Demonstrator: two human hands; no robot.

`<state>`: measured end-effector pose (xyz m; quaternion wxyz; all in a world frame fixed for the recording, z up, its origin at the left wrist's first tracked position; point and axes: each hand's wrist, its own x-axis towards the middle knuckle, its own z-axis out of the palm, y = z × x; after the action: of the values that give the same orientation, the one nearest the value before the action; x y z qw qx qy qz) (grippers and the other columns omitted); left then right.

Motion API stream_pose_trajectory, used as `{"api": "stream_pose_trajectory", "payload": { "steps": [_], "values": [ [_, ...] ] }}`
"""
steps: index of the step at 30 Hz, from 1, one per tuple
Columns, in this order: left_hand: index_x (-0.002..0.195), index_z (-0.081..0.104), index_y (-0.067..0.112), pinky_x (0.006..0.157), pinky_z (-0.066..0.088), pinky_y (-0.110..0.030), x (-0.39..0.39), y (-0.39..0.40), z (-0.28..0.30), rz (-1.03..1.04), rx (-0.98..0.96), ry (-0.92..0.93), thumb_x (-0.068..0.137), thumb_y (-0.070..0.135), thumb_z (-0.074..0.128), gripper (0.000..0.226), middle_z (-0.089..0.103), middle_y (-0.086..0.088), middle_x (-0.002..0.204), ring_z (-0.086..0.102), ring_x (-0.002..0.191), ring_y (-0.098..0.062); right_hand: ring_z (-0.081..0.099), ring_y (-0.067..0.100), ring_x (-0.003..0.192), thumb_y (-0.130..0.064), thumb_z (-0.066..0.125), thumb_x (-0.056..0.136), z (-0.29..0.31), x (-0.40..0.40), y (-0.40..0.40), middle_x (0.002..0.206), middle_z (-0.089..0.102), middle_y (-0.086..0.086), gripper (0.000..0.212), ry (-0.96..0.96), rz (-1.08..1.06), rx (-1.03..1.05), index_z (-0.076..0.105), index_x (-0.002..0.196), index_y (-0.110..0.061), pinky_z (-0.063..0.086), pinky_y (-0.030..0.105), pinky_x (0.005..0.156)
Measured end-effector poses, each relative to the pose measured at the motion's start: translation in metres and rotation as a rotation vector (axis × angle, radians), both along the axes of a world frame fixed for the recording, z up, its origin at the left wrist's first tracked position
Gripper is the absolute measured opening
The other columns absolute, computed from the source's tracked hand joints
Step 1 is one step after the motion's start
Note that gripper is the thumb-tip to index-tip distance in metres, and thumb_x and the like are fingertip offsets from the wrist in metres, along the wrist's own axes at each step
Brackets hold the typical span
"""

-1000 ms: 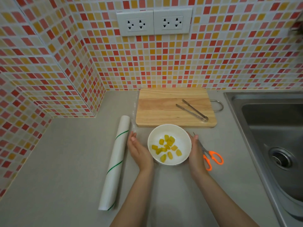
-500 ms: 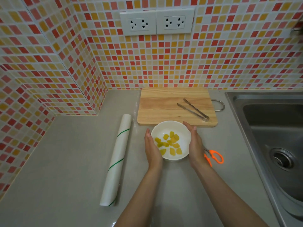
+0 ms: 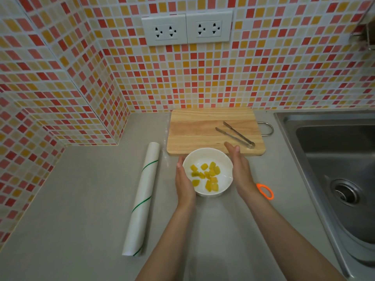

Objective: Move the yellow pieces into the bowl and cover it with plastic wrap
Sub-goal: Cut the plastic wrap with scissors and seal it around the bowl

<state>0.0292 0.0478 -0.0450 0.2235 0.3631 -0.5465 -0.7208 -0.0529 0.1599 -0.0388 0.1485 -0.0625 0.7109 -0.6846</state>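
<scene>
Both hands have closed in from the sides: the left hand (image 3: 184, 180) and right hand (image 3: 239, 169) now press flat, fingers straight, against the wall of the round white ceramic bowl (image 3: 224, 159), clasping nothing else. The bowl has slid nearer the pale wooden cutting board (image 3: 192, 130), touching its front edge. Yellow fruit pieces (image 3: 207, 175) lie inside; likely film is being smoothed down, though I cannot see any. Grey counter (image 3: 81, 199), white plastic-wrap roll (image 3: 142, 199) left, steel tongs (image 3: 235, 134) on the board, orange scissors (image 3: 264, 191), steel sink (image 3: 334, 159), mosaic wall.
</scene>
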Motion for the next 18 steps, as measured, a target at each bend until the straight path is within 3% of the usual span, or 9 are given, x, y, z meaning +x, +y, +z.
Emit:
{"api": "stream_pose_trajectory", "payload": {
  "steps": [7, 12, 16, 18],
  "values": [
    [0.131, 0.054, 0.019, 0.097, 0.046, -0.031, -0.007, -0.003, -0.003, 0.014, -0.001, 0.031, 0.102, 0.021, 0.025, 0.041, 0.058, -0.005, 0.132, 0.056, 0.117, -0.018, 0.052, 0.012, 0.122, -0.037, 0.023, 0.100, -0.014, 0.010, -0.013, 0.132, 0.057, -0.002, 0.045, -0.020, -0.092, -0.093, 0.054, 0.129, -0.021, 0.040, 0.028, 0.103],
    [0.125, 0.057, 0.026, 0.102, 0.046, -0.038, -0.011, -0.007, -0.005, -0.010, -0.010, 0.019, 0.101, 0.021, 0.027, 0.039, 0.059, -0.006, 0.131, 0.057, 0.118, -0.022, 0.056, 0.004, 0.105, -0.035, 0.021, 0.100, -0.015, 0.008, -0.016, 0.120, 0.059, -0.007, 0.045, -0.058, -0.126, -0.117, 0.055, 0.128, -0.023, 0.045, 0.003, 0.077],
    [0.128, 0.055, 0.027, 0.101, 0.045, -0.033, -0.011, -0.011, -0.007, -0.063, -0.042, 0.011, 0.102, 0.024, 0.026, 0.040, 0.058, -0.002, 0.132, 0.055, 0.119, -0.017, 0.056, 0.008, 0.108, -0.034, 0.021, 0.101, -0.014, 0.008, -0.017, 0.123, 0.059, -0.003, 0.045, -0.064, -0.143, -0.114, 0.056, 0.126, -0.022, 0.046, 0.008, 0.081],
    [0.129, 0.054, 0.029, 0.099, 0.046, -0.031, -0.011, -0.012, -0.007, -0.074, -0.064, -0.012, 0.101, 0.024, 0.026, 0.040, 0.058, 0.001, 0.129, 0.056, 0.116, -0.015, 0.056, 0.014, 0.111, -0.034, 0.021, 0.101, -0.014, 0.007, -0.018, 0.125, 0.060, 0.001, 0.045, -0.076, -0.143, -0.106, 0.057, 0.126, -0.022, 0.046, 0.020, 0.091]
  ]
}}
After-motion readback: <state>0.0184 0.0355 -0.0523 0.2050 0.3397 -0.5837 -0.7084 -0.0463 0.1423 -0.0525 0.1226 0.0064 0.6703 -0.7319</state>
